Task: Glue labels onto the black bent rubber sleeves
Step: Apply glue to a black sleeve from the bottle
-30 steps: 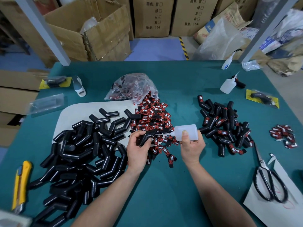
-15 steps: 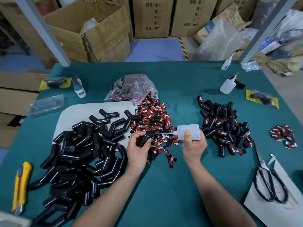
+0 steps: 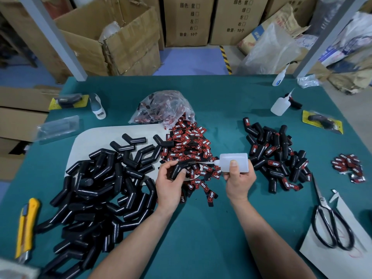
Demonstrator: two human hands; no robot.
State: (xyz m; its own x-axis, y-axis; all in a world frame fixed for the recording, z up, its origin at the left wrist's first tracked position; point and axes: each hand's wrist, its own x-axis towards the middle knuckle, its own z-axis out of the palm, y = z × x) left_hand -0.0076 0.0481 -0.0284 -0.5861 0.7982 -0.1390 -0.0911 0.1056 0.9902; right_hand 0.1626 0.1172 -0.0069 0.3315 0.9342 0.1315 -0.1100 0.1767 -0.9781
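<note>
Sleeve (image 3: 177,170) — elbow up, limb rightward

scissors (image 3: 322,199) on paper (image 3: 332,264), near right | yellow knife (image 3: 25,228) near left edge | cardboard boxes (image 3: 128,43) behind green table (image 3: 201,228)

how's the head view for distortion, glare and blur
Head view: wide-angle splays the posts and the sides of the table; light is soft, glare only thin streaks on the sleeve pile; left hand, held sleeve, right hand and glue bottle are sharp; the bottom-left corner blurs.
</note>
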